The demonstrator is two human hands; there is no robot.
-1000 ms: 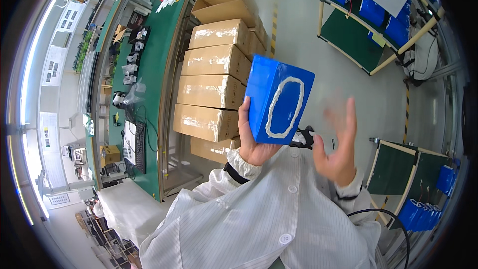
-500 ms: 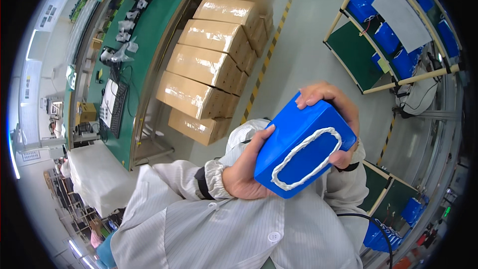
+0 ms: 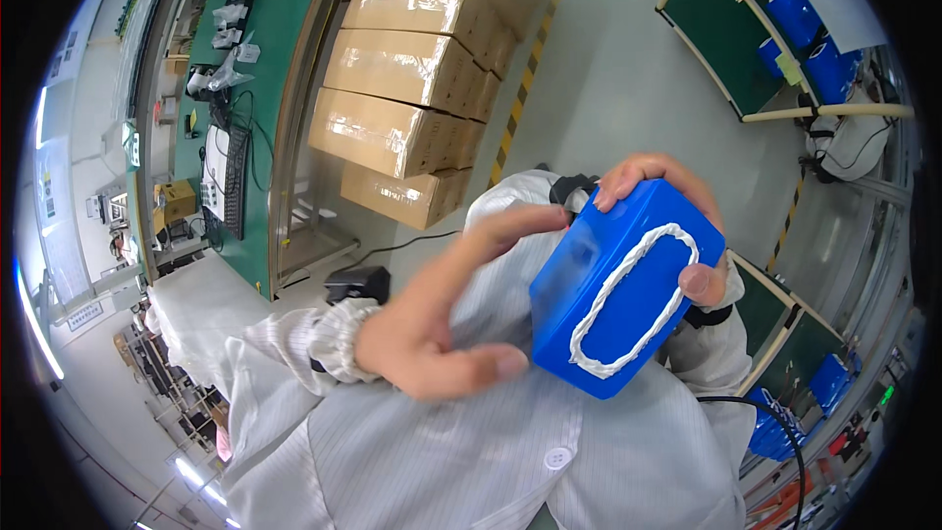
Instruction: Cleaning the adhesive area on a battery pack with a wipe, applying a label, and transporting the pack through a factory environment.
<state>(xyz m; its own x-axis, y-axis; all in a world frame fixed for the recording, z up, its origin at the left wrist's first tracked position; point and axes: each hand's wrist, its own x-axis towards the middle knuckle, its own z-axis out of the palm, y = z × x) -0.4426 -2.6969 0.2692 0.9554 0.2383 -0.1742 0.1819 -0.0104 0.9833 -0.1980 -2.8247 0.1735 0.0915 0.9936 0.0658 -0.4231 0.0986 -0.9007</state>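
Note:
A blue rectangular block [image 3: 628, 290] with a white bead of sealant looped on its face is held up in front of my white striped coat. My right hand [image 3: 667, 182] grips it from behind, fingers over the top edge and thumb on the right side. My left hand [image 3: 432, 334] hovers just left of the block with fingers spread; its index fingertip reaches the block's upper left corner and its thumb lies near the lower left edge. I cannot tell whether they touch.
Film-wrapped cardboard boxes [image 3: 412, 69] are stacked on the floor beside a green workbench [image 3: 265, 137] with a keyboard [image 3: 235, 182]. A yellow-black floor line [image 3: 525, 79] runs past them. A rack with blue blocks [image 3: 785, 10] stands upper right, another rack [image 3: 795, 373] lower right.
The block passed from my left hand to my right. My right hand closed over it, both held it briefly, and my left hand has now come off with fingers spread.

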